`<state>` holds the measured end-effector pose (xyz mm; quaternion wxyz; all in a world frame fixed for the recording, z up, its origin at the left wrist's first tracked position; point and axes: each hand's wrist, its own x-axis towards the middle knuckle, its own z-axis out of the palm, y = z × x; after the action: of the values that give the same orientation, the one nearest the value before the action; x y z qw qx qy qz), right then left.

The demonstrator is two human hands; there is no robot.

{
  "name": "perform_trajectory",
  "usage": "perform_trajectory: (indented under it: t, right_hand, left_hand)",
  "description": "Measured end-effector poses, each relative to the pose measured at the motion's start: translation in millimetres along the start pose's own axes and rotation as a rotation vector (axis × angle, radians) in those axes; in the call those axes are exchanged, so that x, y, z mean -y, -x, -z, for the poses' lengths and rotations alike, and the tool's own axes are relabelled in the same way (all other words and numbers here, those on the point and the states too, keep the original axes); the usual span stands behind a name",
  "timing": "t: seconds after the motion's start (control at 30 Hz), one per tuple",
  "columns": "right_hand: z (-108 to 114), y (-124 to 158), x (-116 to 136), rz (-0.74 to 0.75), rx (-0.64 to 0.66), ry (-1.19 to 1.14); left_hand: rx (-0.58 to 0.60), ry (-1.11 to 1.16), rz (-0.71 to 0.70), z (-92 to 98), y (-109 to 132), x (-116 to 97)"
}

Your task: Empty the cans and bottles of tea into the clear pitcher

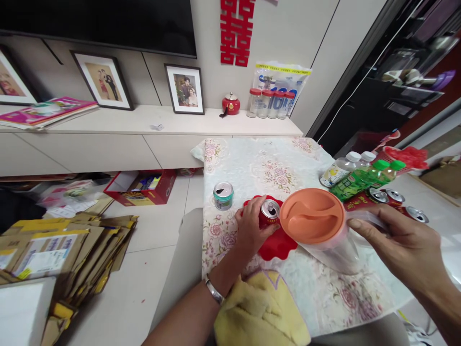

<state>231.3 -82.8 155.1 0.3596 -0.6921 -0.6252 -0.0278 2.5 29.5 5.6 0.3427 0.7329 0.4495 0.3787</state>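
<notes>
My left hand (251, 226) is wrapped round a red drink can (269, 211) with its top opened, standing on a red scalloped tray (275, 247). My right hand (403, 240) grips the handle of a translucent plastic pitcher (338, 252) with an orange lid (312, 216). The pitcher is tilted toward the can, its lid edge close beside the can's rim. I cannot make out any liquid flowing between them. Left of the tray stands a short teal can (224, 196). A yellow cloth (262, 307) lies at the table's near edge, below my left hand.
Several bottles, among them a green-capped bottle (347, 185), and red cans (394, 197) stand on the right of the flowered tablecloth (259, 158). Behind are a white cabinet (173, 126), a red pot (231, 105) and red-lidded jars (266, 105). Flattened cardboard (82, 254) lies on the left.
</notes>
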Motion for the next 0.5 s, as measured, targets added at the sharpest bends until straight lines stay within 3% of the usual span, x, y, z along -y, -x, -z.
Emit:
perform_trajectory:
  t: [0.3,0.5]
  right_hand:
    - [1.4,-13.5,5.5,0.148,0.051,0.086]
    - [6.2,-20.2,13.3,0.152,0.091,0.116]
  left_hand:
    - [-0.007,-0.014,-0.020,-1.2,-0.2,1.1]
    - [-0.008,-0.018,-0.026,-1.1,0.7,2.3]
